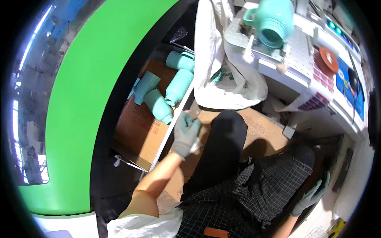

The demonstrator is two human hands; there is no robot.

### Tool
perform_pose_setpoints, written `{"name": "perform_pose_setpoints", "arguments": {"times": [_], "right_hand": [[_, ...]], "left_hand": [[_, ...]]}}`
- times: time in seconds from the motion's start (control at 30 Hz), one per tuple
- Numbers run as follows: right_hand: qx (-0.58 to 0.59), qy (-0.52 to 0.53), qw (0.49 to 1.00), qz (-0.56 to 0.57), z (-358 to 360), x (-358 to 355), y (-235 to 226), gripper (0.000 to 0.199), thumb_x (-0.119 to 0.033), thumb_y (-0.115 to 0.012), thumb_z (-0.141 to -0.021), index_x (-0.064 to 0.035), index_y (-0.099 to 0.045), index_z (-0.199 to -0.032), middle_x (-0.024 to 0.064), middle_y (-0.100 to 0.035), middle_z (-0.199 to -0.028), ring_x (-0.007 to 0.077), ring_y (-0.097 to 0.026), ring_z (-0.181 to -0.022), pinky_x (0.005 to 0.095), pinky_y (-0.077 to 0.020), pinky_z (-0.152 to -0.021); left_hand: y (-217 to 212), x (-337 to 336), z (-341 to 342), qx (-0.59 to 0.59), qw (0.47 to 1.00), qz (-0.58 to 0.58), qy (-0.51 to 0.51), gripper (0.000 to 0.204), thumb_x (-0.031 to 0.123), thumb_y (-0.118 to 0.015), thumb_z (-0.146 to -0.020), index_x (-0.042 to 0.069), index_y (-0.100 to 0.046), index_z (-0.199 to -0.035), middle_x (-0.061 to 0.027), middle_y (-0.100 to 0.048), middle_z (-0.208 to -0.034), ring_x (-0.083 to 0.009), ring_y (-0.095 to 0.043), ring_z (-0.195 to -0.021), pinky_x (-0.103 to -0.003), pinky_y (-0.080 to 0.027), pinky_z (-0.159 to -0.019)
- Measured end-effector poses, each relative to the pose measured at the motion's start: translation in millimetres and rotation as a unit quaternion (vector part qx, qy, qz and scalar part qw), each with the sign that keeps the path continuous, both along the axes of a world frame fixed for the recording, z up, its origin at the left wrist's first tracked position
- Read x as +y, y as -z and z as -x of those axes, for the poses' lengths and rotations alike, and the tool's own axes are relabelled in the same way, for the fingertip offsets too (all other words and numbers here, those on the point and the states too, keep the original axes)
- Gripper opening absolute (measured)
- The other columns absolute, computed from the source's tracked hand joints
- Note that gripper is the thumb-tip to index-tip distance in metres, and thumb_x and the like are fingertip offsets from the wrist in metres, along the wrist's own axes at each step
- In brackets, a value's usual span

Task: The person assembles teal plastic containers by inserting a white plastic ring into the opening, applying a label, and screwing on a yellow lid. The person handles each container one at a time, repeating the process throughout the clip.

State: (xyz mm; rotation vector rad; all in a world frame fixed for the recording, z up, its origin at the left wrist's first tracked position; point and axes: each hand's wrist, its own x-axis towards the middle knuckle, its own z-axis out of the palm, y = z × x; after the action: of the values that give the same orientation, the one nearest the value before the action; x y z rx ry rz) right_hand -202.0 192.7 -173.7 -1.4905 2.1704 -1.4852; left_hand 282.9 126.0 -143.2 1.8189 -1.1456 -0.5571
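Note:
My left hand (185, 133), in a grey-green glove, hovers beside the white edge (163, 143) of an opening. Its fingers are curled, and whatever they hold, if anything, is hidden. Beyond that edge several teal plastic bottle shells lie on brown cardboard; the nearest shell (158, 106) has its neck toward my hand. Low on the right, my gloved right hand (311, 198) has its fingers stretched out beside my thigh, with nothing seen in it. A teal jug-like shell with a handle (274, 22) is mounted on the white machine, its round mouth facing me.
A white woven sack (234, 95) with green scraps inside hangs beside the machine table (274, 65). An orange tape roll (327, 60) sits on that table. A green curved panel (75, 103) fills the left. Flat cardboard (260, 129) lies beneath my legs.

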Motion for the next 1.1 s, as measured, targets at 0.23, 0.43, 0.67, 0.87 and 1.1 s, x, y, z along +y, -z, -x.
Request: {"name": "perform_pose_setpoints", "arguments": {"times": [0.23, 0.43, 0.67, 0.87, 1.1], "right_hand": [[0.057, -0.046, 0.994, -0.084, -197, -179, 91, 0.044, -0.017, -0.048, -0.111, 0.0051, -0.047, -0.149, 0.0201, -0.052, -0.151, 0.0319, -0.049, -0.139, 0.0415, -0.0342, -0.121], [0.069, -0.045, 0.992, -0.097, -225, -216, 52, 0.04, -0.01, -0.051, -0.108, 0.0037, -0.052, -0.145, 0.0184, -0.057, -0.146, 0.0304, -0.053, -0.133, 0.0417, -0.0369, -0.119], [0.05, -0.219, 0.972, -0.064, -320, -245, 2, 0.042, -0.005, -0.059, -0.098, 0.005, -0.058, -0.139, 0.0199, -0.06, -0.137, 0.0329, -0.056, -0.127, 0.0435, -0.04, -0.114], [0.146, -0.41, 0.9, 0.023, -371, -258, -51, 0.111, -0.033, -0.09, -0.074, 0.0005, -0.029, -0.16, 0.0293, -0.03, -0.161, 0.0481, -0.033, -0.149, 0.057, -0.0328, -0.119], [-0.106, -0.335, 0.932, -0.088, -285, -129, -13, 0.047, -0.002, -0.063, -0.09, 0.0036, -0.059, -0.137, 0.0247, -0.054, -0.143, 0.0353, -0.055, -0.132, 0.0442, -0.043, -0.112]], "left_hand": [[230, -248, -316, -0.063, 0.924, -0.184, -0.33, 0.118, 0.041, -0.088, -0.071, -0.001, -0.023, -0.16, -0.031, -0.032, -0.158, -0.0467, -0.043, -0.141, -0.046, -0.039, -0.118], [282, -303, -373, -0.048, 0.947, -0.198, -0.248, 0.102, 0.03, -0.087, -0.073, 0.005, -0.035, -0.157, -0.0308, -0.042, -0.156, -0.0452, -0.043, -0.143, -0.046, -0.039, -0.117], [99, -234, -279, -0.275, 0.934, 0.162, -0.163, 0.085, 0.018, -0.089, -0.072, 0.005, -0.049, -0.146, -0.0194, -0.051, -0.131, -0.0376, -0.049, -0.124, -0.049, -0.043, -0.105], [-53, -215, -176, -0.311, 0.848, 0.229, 0.364, 0.071, 0.028, -0.089, -0.071, 0.021, -0.063, -0.136, -0.017, -0.059, -0.136, -0.0409, -0.06, -0.109, -0.054, -0.05, -0.094], [-10, -209, -37, 0.052, 0.763, 0.103, 0.636, 0.096, 0.034, -0.093, -0.069, -0.001, -0.05, -0.147, -0.0154, -0.065, -0.132, -0.0344, -0.06, -0.124, -0.048, -0.044, -0.109]]}}
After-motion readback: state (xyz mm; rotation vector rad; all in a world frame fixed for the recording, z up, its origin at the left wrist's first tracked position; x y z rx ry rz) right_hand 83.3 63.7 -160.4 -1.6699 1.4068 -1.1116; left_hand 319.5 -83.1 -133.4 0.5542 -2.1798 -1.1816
